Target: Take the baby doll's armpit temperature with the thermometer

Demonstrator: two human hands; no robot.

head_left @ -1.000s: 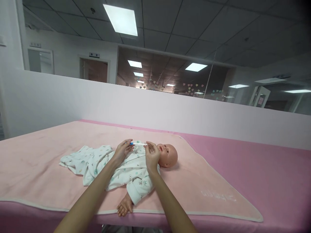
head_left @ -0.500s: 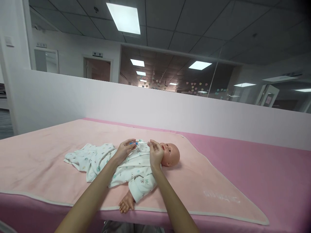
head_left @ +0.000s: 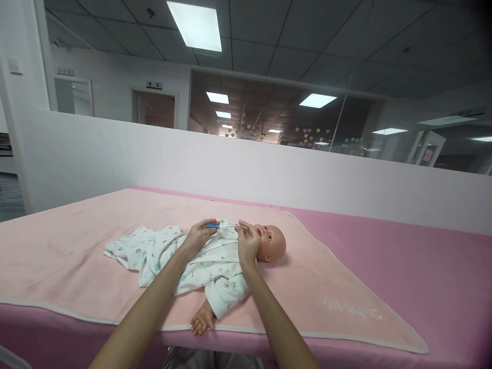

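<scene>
Between my two hands is a thin glass thermometer (head_left: 226, 226), clear along its length with a blue end, lying nearly level. My left hand (head_left: 199, 237) pinches the blue end. My right hand (head_left: 248, 241) has its fingertips closed on the other end, close by the doll's face. Under both hands a baby doll (head_left: 271, 243) lies on its back, head to the right, mouth open. It wears a white patterned romper (head_left: 207, 269). One doll hand (head_left: 203, 318) rests palm up at the near edge; the other arm is hidden.
A peach blanket (head_left: 69, 246) with a pale border covers most of the pink padded table (head_left: 430, 256). Behind the table runs a low white wall (head_left: 269, 171) with glass above it. My lap shows below the near edge.
The view has shifted slightly. More of the thermometer's blue end shows at my left fingers; both hands keep their grip above the doll's chest.
</scene>
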